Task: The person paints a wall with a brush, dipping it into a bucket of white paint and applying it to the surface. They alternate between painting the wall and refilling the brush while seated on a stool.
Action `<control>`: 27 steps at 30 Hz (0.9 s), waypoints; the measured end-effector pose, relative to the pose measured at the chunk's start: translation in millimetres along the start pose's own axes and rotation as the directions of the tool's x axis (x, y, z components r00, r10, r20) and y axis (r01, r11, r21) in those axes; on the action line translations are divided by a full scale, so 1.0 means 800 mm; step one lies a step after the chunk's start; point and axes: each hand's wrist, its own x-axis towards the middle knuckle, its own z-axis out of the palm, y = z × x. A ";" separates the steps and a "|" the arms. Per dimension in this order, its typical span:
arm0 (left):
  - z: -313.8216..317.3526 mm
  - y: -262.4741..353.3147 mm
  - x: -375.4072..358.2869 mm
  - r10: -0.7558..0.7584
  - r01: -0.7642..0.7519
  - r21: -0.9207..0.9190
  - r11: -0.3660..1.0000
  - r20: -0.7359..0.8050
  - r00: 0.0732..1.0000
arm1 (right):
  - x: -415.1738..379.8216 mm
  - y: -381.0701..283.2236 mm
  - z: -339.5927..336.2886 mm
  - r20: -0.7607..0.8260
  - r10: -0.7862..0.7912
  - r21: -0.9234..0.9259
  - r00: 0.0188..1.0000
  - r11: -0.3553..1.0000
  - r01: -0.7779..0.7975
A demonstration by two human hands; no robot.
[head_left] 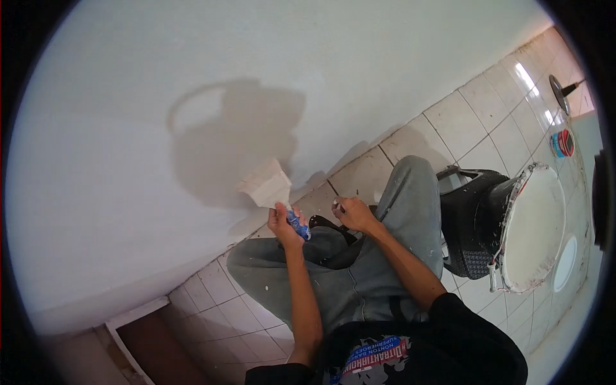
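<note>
My left hand (286, 223) is wrapped round the blue handle of a putty knife (267, 184). Its broad, flared blade is coated in off-white material and points up toward the pale wall (160, 64), overlapping it in this view. My right hand (354, 213) is a loose fist above my right shin, fingers curled, with a small whitish spot at the fingertips; I cannot tell whether it holds anything. To my right stands a large bucket (534, 228) filled with creamy white material, its rim smeared and dripped. A shadow of my head and arm falls on the wall.
Beside my right knee, a black plastic stool or crate (471, 224) adjoins the bucket. Farther right are a white round lid (565, 263), a small red-and-blue can (562, 144) and a dark disc-shaped object (559, 94). Speckled tiles (455, 125) meet the wall; a framed opening (154, 346) lies lower left.
</note>
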 end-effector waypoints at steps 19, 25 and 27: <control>-0.146 -0.249 0.112 -0.684 0.693 -0.101 0.714 -0.311 0.659 | 0.017 0.007 -0.011 0.001 0.156 0.101 0.988 0.983 -0.156; -0.179 -0.269 0.142 -0.793 0.794 -0.125 0.595 -0.256 0.553 | 0.016 0.007 -0.017 0.014 0.190 0.065 0.982 0.980 -0.190; -0.183 -0.263 0.146 -0.808 0.822 -0.076 0.564 -0.256 0.531 | 0.017 0.007 -0.016 -0.004 0.177 0.065 0.984 0.982 -0.176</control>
